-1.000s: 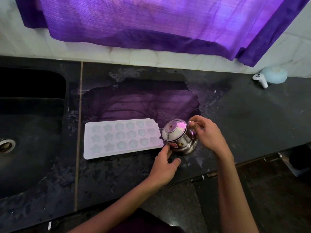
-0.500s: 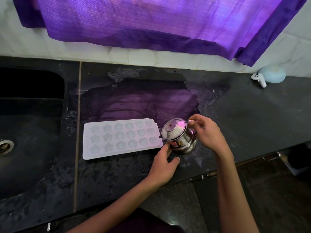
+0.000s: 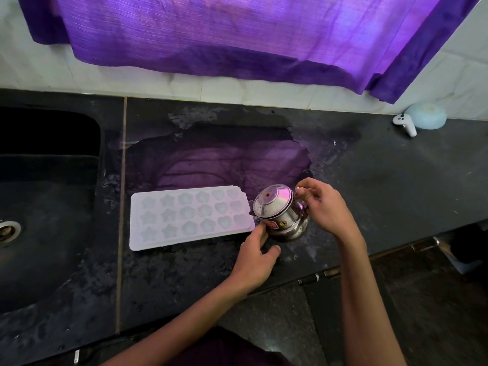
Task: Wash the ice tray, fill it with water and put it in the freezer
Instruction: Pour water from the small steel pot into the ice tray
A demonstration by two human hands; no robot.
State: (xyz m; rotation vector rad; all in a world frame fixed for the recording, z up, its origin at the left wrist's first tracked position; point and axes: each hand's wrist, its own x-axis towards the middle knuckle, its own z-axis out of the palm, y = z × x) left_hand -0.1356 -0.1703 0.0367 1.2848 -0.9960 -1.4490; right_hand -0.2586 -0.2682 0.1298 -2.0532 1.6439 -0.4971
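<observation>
On the dark stone desk (image 3: 396,180), the pale moulded plastic ice tray (image 3: 190,216) lies at centre; the small lidded steel pot (image 3: 281,212) touches its 3 o'clock end. The sunken black sink (image 3: 47,207) sits at 9 o'clock.

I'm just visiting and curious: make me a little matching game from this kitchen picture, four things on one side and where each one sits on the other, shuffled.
Things:
1. ice tray
2. steel pot
3. sink drain
4. purple curtain

Places:
A. hanging over the tiled wall, above the counter
B. far left, in the dark basin
C. flat on the wet counter, left of the pot
D. tilted between the two hands, at the tray's right end

Pairs: 1-C, 2-D, 3-B, 4-A
</observation>
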